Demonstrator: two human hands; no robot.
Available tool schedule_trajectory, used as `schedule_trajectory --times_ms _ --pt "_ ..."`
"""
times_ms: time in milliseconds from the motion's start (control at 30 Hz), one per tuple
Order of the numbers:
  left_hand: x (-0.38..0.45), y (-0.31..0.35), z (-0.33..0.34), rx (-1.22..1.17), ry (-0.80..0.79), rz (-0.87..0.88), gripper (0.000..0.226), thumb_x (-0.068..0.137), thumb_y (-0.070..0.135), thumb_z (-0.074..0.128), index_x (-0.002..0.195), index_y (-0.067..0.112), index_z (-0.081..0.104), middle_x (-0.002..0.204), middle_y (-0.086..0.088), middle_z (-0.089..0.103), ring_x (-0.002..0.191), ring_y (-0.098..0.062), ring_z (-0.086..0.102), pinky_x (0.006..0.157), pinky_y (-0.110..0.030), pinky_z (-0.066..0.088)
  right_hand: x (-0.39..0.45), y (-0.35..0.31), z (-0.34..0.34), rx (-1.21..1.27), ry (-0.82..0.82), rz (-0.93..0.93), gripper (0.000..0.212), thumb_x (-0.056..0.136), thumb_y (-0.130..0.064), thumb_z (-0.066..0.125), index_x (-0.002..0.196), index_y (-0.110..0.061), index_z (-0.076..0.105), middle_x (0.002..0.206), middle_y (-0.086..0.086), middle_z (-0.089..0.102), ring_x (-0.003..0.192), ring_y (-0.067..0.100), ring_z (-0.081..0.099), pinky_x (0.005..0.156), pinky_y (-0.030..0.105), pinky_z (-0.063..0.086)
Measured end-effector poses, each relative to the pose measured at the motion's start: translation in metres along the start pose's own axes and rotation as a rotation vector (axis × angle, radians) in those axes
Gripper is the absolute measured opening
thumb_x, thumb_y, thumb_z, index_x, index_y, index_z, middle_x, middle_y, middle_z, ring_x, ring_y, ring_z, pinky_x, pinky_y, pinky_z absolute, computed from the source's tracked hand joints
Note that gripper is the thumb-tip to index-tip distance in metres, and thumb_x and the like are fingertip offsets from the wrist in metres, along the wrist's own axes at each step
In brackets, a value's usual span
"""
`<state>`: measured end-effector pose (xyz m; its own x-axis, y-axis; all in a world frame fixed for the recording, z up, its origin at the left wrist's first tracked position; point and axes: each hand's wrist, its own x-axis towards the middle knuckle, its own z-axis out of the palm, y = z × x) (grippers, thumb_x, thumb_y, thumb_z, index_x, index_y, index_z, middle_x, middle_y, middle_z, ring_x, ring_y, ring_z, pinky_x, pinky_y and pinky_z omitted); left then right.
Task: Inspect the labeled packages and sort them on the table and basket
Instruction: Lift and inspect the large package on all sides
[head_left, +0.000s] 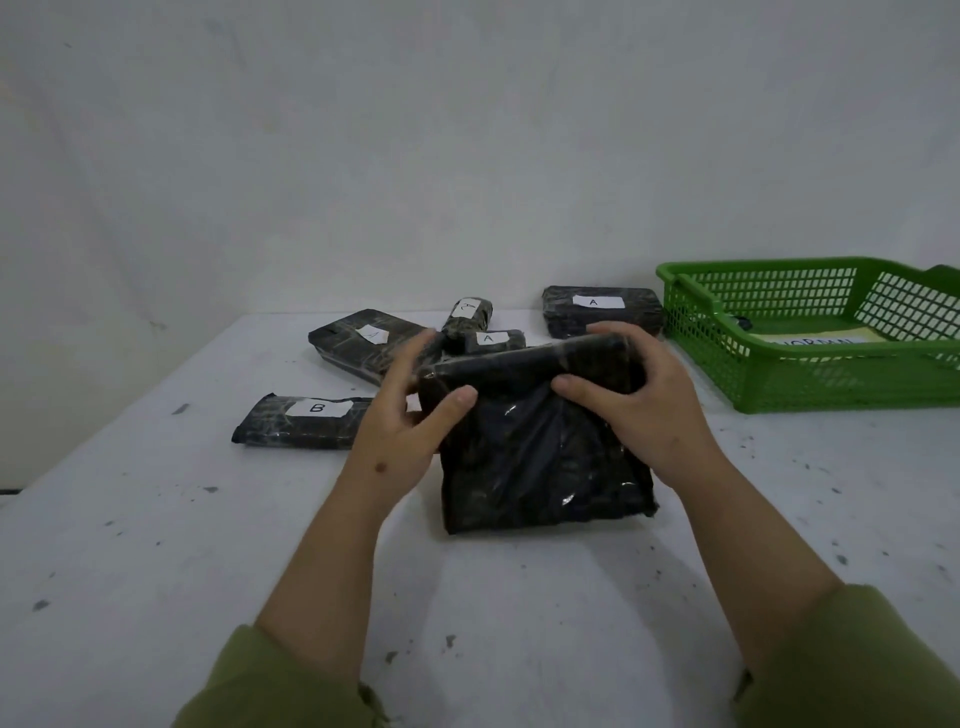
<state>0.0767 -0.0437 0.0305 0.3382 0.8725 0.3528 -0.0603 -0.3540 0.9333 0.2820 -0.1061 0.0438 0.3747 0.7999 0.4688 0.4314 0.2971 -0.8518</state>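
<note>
Plainly, the readable writing sat on white labels stuck to the black-wrapped packages at the back of the bench. One flat package near the wall carried an "A"; a small package in front of the middle cluster also read "A"; a roll-shaped package behind it bore a label whose letter looked like an "A" seen sideways, though that could not be told for certain. A wide package on the left had a label too faint to read, and the nearest one on the left, the B package, showed a clear "B". Inside the green basket at the right lay a paper sheet with partly hidden capitals that seemed to read "NORMAL".

Both hands held the held package, a black plastic-wrapped bundle standing on its lower edge at the middle of the bench, with no label visible on the side facing the camera. The left hand gripped its upper left corner, thumb on the front and fingers curled behind. The right hand clasped the upper right edge, thumb pressed on the front and fingers wrapped over the top.
</note>
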Motion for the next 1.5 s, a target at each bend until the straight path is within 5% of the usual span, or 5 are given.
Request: schedule_trajectory --times_ms 467,700,900,1233,1500 --pt "0.002 -0.010 0.001 -0.286 0.043 -0.339 0.042 0.083 0.017 0.067 0.122 0.022 0.053 0.104 -0.010 0.069 0.092 -0.025 0.069 0.074 -0.038 0.058 -0.003 0.000 0.001 0.363 0.044 0.216 0.006 0.084 -0.018 0.067 0.088 -0.021 0.070 0.081 0.000 0.072 0.073 0.011 0.068 0.067 0.024 0.057" --pt "0.002 -0.011 -0.003 -0.241 0.105 -0.285 0.036 0.087 -0.001 0.060 0.120 0.014 0.053 0.097 -0.009 0.070 0.086 -0.025 0.068 0.068 -0.034 0.060 -0.001 0.005 0.002 0.555 -0.144 0.453 0.071 0.056 -0.038 0.075 0.123 -0.026 0.054 0.108 0.007 0.067 0.089 0.019 0.069 0.078 0.038 0.056" --pt "0.004 -0.012 -0.002 -0.240 0.225 -0.228 0.047 0.086 -0.005 0.059 0.129 0.011 0.046 0.114 -0.019 0.063 0.103 -0.036 0.063 0.088 -0.051 0.053 -0.007 0.008 -0.001 0.492 -0.489 0.599 0.053 0.067 -0.006 0.073 0.114 -0.020 0.054 0.103 0.009 0.071 0.083 0.027 0.071 0.063 0.043 0.060" --pt "0.001 -0.014 -0.006 -0.377 0.025 -0.459 0.081 0.066 0.028 0.081 0.136 0.026 0.041 0.124 -0.007 0.062 0.103 -0.029 0.066 0.067 -0.049 0.058 -0.003 0.013 -0.002 0.548 -0.300 0.527 0.046 0.077 0.011 0.064 0.117 -0.011 0.056 0.102 0.010 0.071 0.082 0.021 0.072 0.060 0.031 0.058" --pt "0.000 -0.014 -0.002 -0.372 0.018 -0.398 0.045 0.084 -0.012 0.056 0.119 0.017 0.052 0.093 -0.009 0.072 0.078 -0.023 0.071 0.064 -0.036 0.060 -0.001 0.012 0.001 0.657 -0.191 0.573 0.051 0.066 -0.014 0.072 0.114 -0.006 0.056 0.102 0.011 0.072 0.083 0.020 0.072 0.064 0.030 0.058"
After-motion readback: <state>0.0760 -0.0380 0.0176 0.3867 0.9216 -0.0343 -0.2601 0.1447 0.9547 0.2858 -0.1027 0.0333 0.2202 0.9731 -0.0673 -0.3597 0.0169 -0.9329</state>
